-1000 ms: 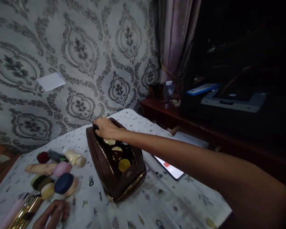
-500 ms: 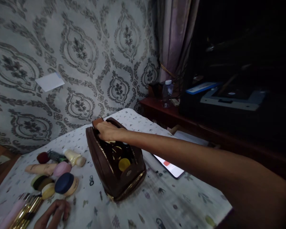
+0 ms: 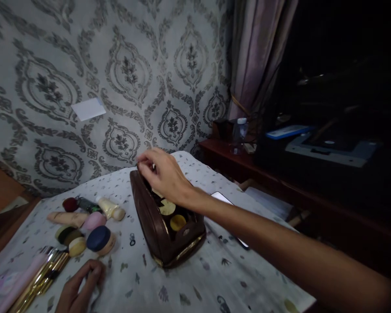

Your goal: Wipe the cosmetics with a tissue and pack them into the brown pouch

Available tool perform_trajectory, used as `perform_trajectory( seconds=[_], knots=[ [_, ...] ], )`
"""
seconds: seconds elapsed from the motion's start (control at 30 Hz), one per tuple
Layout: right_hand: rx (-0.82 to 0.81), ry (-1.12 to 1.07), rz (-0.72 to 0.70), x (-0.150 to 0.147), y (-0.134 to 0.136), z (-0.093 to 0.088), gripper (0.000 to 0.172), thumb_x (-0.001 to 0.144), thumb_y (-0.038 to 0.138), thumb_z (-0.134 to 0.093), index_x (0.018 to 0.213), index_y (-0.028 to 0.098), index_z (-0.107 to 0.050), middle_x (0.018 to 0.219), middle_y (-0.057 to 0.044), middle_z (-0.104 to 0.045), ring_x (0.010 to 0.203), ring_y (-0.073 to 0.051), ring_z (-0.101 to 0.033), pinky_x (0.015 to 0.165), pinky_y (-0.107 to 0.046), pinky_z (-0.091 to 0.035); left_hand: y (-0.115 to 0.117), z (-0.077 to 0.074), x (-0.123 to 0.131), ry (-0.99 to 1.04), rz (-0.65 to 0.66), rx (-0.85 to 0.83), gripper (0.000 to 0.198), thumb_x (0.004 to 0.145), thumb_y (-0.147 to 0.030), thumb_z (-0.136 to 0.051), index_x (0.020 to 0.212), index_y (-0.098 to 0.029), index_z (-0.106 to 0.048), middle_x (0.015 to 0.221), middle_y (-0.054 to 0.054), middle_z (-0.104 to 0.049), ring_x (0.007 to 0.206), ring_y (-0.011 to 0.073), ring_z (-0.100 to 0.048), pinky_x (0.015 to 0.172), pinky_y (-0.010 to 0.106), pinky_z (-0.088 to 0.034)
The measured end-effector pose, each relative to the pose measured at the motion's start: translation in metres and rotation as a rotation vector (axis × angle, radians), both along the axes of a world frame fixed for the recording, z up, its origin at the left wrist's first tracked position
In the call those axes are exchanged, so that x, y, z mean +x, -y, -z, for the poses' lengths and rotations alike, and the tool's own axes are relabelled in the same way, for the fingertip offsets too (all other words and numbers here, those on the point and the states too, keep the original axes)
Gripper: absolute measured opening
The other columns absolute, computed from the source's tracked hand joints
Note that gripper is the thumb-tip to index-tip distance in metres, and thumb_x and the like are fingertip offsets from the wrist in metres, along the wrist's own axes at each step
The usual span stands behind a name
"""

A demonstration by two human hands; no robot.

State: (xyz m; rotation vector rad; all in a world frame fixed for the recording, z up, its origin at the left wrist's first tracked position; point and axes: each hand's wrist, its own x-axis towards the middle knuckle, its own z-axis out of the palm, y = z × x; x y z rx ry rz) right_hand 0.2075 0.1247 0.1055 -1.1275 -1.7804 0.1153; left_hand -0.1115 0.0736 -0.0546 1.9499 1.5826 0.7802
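Note:
A brown leather makeup bag (image 3: 146, 221) stands unzipped on the patterned sheet, with a yellow round item (image 3: 178, 223) and a pale round one (image 3: 167, 207) showing inside. My right hand (image 3: 163, 174) is at the bag's far end, thumb and fingers closed on its edge or strap; the fingers partly hide the grip. My left hand (image 3: 83, 284) rests on the sheet at the lower left, fingers loosely curled with nothing visible in them. Nearest to it are gold-handled brushes (image 3: 48, 271) and a blue-lidded jar (image 3: 101, 240).
Around the jar lie a pink sponge (image 3: 95, 221), a cream tube (image 3: 111, 208), a beige tube (image 3: 67, 218) and other cosmetics. A phone (image 3: 221, 198) lies partly behind my right forearm. A water bottle (image 3: 240, 134) stands on the dark red cabinet (image 3: 217, 150).
My right hand has lifted and turned at the bag's far end, with its thumb now showing. The brown flap there is less visible. The whole view has shifted slightly.

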Motion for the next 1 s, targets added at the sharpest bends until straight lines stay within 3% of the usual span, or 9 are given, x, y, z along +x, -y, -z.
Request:
perform_trajectory(
  seconds=[0.1, 0.17, 0.23, 0.3, 0.4, 0.5, 0.67, 0.8, 1.0],
  knots=[
    [0.052, -0.03, -0.26, -0.019, 0.044, 0.019, 0.024, 0.093, 0.017, -0.045, 0.107, 0.017, -0.064, 0.102, -0.007, -0.066, 0.09, -0.017, -0.062, 0.081, -0.028, -0.049, 0.005, -0.003, 0.005, -0.024, 0.052, 0.035, 0.038, 0.087, -0.058, -0.051, 0.084, -0.023, -0.065, 0.082, 0.003, -0.068, 0.081, 0.0224, -0.063, 0.07, 0.025, -0.051],
    [-0.01, 0.096, -0.415, -0.033, 0.07, 0.04, 0.027, 0.096, 0.019, -0.041, 0.111, 0.021, -0.063, 0.102, -0.007, -0.066, 0.089, -0.018, -0.063, 0.078, -0.028, -0.05, 0.011, -0.004, 0.01, -0.046, 0.142, 0.078, 0.035, 0.089, -0.053, -0.05, 0.089, -0.022, -0.066, 0.089, 0.006, -0.068, 0.087, 0.0236, -0.063, 0.077, 0.028, -0.053],
    [-0.101, 0.275, -0.503, -0.047, 0.086, 0.064, 0.028, 0.097, 0.018, -0.04, 0.111, 0.025, -0.063, 0.101, -0.005, -0.067, 0.085, -0.018, -0.064, 0.072, -0.027, -0.051, 0.017, -0.003, 0.014, -0.078, 0.203, 0.127, 0.03, 0.091, -0.047, -0.051, 0.099, -0.022, -0.066, 0.101, 0.009, -0.067, 0.097, 0.0253, -0.062, 0.086, 0.034, -0.053],
    [-0.172, 0.35, -0.544, -0.06, 0.093, 0.087, 0.027, 0.095, 0.016, -0.043, 0.112, 0.023, -0.063, 0.106, -0.007, -0.066, 0.09, -0.019, -0.065, 0.075, -0.029, -0.052, 0.023, 0.0, 0.013, -0.121, 0.239, 0.165, 0.029, 0.091, -0.041, -0.054, 0.111, -0.022, -0.063, 0.113, 0.011, -0.064, 0.108, 0.0268, -0.059, 0.094, 0.039, -0.051],
    [-0.326, 0.269, -0.537, -0.077, 0.09, 0.113, 0.027, 0.092, 0.015, -0.047, 0.113, 0.021, -0.062, 0.108, -0.008, -0.064, 0.093, -0.021, -0.065, 0.08, -0.033, -0.054, 0.032, 0.005, 0.004, -0.213, 0.265, 0.205, 0.039, 0.092, -0.034, -0.056, 0.129, -0.025, -0.055, 0.128, 0.013, -0.056, 0.121, 0.0281, -0.053, 0.101, 0.043, -0.048],
    [-0.443, 0.168, -0.483, -0.091, 0.08, 0.127, 0.031, 0.087, 0.012, -0.05, 0.114, 0.02, -0.063, 0.106, -0.008, -0.063, 0.091, -0.02, -0.065, 0.084, -0.035, -0.053, 0.039, 0.007, -0.008, -0.307, 0.251, 0.266, 0.046, 0.093, -0.033, -0.055, 0.139, -0.03, -0.047, 0.138, 0.012, -0.049, 0.126, 0.0295, -0.048, 0.103, 0.045, -0.046],
    [-0.516, -0.011, -0.416, -0.116, 0.059, 0.15, 0.029, 0.082, 0.012, -0.055, 0.109, 0.02, -0.063, 0.1, -0.006, -0.064, 0.081, -0.019, -0.066, 0.075, -0.033, -0.054, 0.043, 0.008, -0.02, -0.406, 0.172, 0.331, 0.032, 0.096, -0.033, -0.051, 0.128, -0.028, -0.055, 0.118, 0.01, -0.055, 0.11, 0.0262, -0.054, 0.092, 0.044, -0.051],
    [-0.536, -0.092, -0.363, -0.14, 0.036, 0.168, 0.03, 0.079, 0.014, -0.057, 0.108, 0.02, -0.062, 0.097, -0.006, -0.064, 0.084, -0.02, -0.066, 0.073, -0.033, -0.054, 0.039, 0.013, -0.026, -0.433, 0.086, 0.346, 0.023, 0.097, -0.024, -0.044, 0.116, -0.023, -0.057, 0.104, 0.008, -0.056, 0.098, 0.0237, -0.054, 0.085, 0.04, -0.05],
    [-0.485, -0.157, -0.231, -0.158, 0.019, 0.18, 0.03, 0.08, 0.014, -0.053, 0.109, 0.018, -0.057, 0.106, -0.01, -0.06, 0.094, -0.025, -0.063, 0.082, -0.039, -0.055, 0.032, 0.013, -0.034, -0.524, 0.026, 0.246, 0.032, 0.086, -0.006, -0.04, 0.108, -0.023, -0.055, 0.105, 0.007, -0.061, 0.099, 0.0224, -0.057, 0.081, 0.034, -0.048]
  ],
)
